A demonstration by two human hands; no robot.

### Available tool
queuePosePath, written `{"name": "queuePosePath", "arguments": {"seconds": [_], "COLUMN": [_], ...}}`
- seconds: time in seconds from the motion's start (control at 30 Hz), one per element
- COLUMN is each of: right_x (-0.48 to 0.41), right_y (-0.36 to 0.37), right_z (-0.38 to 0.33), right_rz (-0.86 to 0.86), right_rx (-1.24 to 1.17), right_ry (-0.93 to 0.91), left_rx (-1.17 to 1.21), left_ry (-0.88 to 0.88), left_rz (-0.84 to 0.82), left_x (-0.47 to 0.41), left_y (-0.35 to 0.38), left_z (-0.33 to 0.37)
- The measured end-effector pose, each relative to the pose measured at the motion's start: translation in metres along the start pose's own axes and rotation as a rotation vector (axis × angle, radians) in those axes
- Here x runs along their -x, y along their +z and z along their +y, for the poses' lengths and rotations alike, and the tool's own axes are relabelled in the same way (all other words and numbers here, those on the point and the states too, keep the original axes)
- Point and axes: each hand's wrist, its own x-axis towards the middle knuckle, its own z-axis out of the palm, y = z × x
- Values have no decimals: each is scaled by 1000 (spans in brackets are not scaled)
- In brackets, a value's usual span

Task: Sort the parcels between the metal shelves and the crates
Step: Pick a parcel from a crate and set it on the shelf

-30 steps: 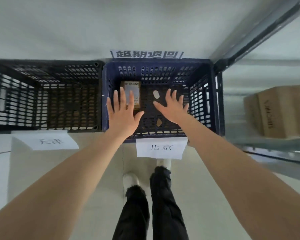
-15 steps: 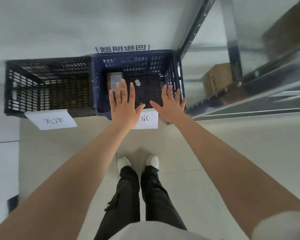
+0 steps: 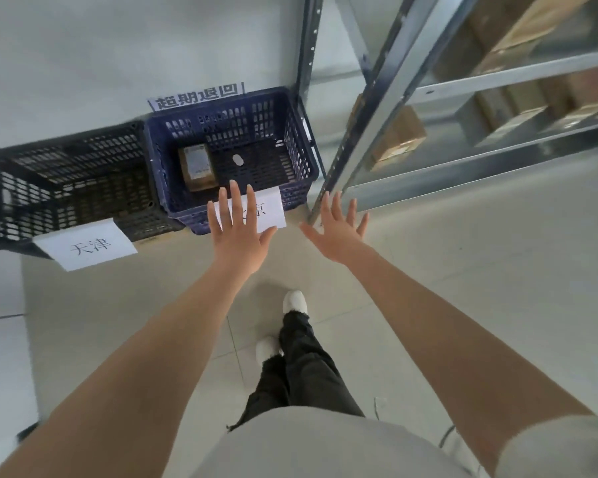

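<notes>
A person stands on the pale floor and holds both arms out in front. The left hand [image 3: 237, 232] is in the middle of the picture. Its fingers are straight and spread wide, and it holds nothing. It hangs in front of the near edge of the blue crate [image 3: 221, 122] and hides part of a white paper label [image 3: 271, 210] stuck there. The right hand [image 3: 339, 232] is just to the right of it, also wide and flat with nothing in it. Its fingertips [image 3: 325, 198] are near the foot of the metal shelves [image 3: 463, 167], but I cannot tell if they touch the post.

One small brown parcel [image 3: 197, 167] lies flat inside the blue crate, on its left side. A little pale oval spot [image 3: 237, 159] shows on the crate bottom beside it; it may be a hole or a scrap.

A black crate [image 3: 73, 146] sits right beside the blue one, at the left of the picture. It has its own white label [image 3: 87, 244] with dark writing. A printed sign [image 3: 197, 94] is on the wall behind the blue crate.

At the right, a brown box [image 3: 399, 139] sits on a low shelf. More boxes [image 3: 518, 108] sit higher up, all blurry.

At the bottom you can see dark trousers [image 3: 304, 367] and white shoes [image 3: 295, 301].
</notes>
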Motion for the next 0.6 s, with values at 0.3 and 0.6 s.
{"name": "queuePosePath", "arguments": {"seconds": [0.3,0.6], "right_x": [94,177], "right_y": [-96,-216], "right_z": [30,69], "right_rz": [289,636], "right_rx": [-16,-16], "right_ry": [88,85], "left_rx": [23,-13], "left_ry": [175,324], "left_rz": [231,470], "left_x": [25,38], "left_y": [-106,-234], "left_z": [73,142]}}
